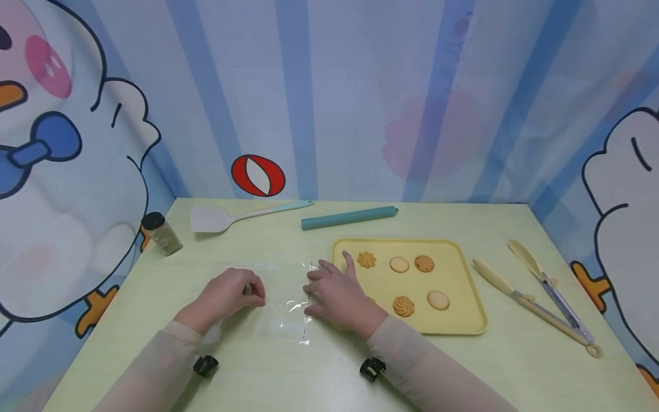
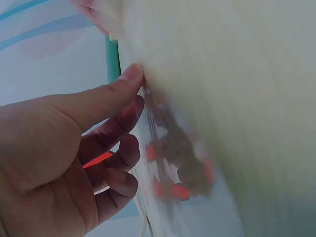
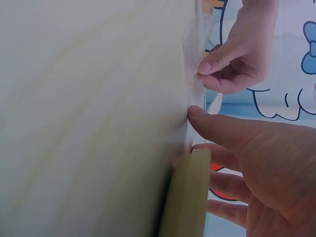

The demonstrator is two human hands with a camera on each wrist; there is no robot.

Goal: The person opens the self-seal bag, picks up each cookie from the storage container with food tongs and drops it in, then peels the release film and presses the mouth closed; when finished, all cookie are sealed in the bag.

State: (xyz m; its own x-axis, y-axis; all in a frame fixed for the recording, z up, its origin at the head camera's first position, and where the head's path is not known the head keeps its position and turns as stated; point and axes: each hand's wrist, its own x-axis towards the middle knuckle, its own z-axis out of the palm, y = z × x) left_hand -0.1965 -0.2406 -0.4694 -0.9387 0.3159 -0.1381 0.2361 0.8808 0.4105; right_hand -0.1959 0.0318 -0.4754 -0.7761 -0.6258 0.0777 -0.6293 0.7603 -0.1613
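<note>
A clear plastic bag [image 1: 285, 306] lies flat on the table between the two hands. My left hand [image 1: 231, 293] pinches the bag's left part between thumb and forefinger; in the left wrist view, the shiny film [image 2: 173, 148] runs down from those fingertips. My right hand [image 1: 340, 294] has its fingers spread, with fingertips touching the bag's right edge, where a strip runs along it. Beneath that hand is the left side of a yellow tray [image 1: 471, 297], which carries several cookies [image 1: 404, 306]. One more cookie is mostly hidden by the right hand.
At the back lie a white spatula [image 1: 211, 220] with a mint handle and a teal rod-like roll [image 1: 350, 218]. A black-lidded seasoning jar [image 1: 163, 234] lies tilted at the left. Tongs [image 1: 540, 309] with cream tips lie right of the tray. A printed curtain [image 1: 350, 103] borders the table.
</note>
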